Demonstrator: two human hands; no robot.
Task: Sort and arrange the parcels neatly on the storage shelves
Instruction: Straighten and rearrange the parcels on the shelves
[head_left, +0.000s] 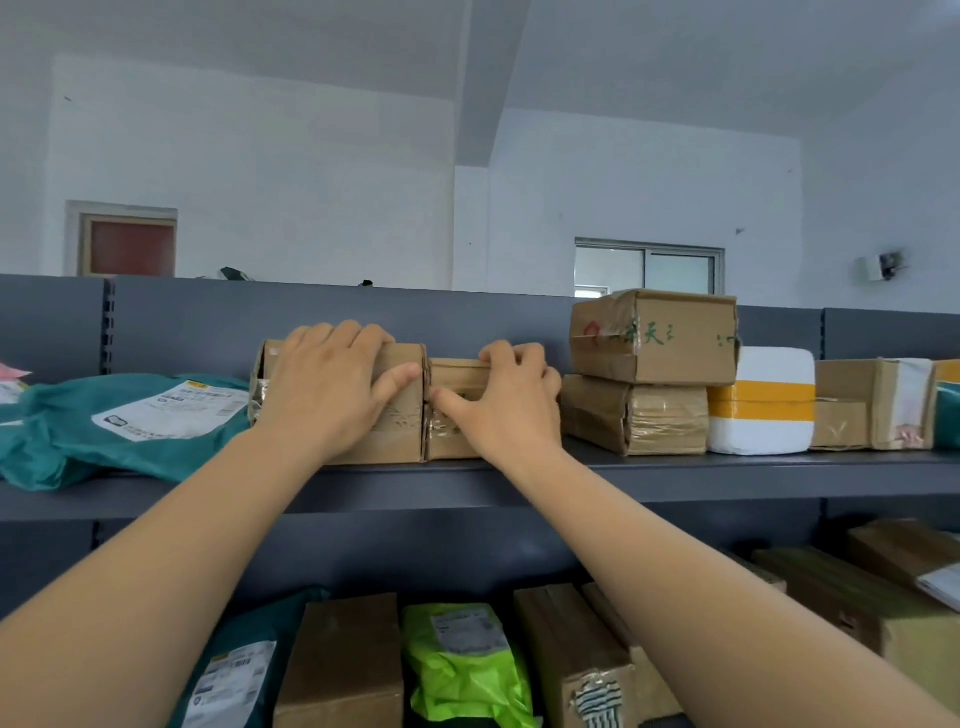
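On the top shelf (675, 467), the left hand (332, 384) lies with fingers curled over a taped cardboard box (395, 431). The right hand (504, 400) grips the smaller box (457, 371) touching it (both creased, glossy with tape).

A parcel storeroom or courier depot. Dark grey metal shelving (675, 475) holds taped brown cardboard boxes (654, 338), teal plastic mailer bags with printed shipping labels (119, 415) and a white foam box banded in yellow tape (761, 400), under bare white walls (260, 182).
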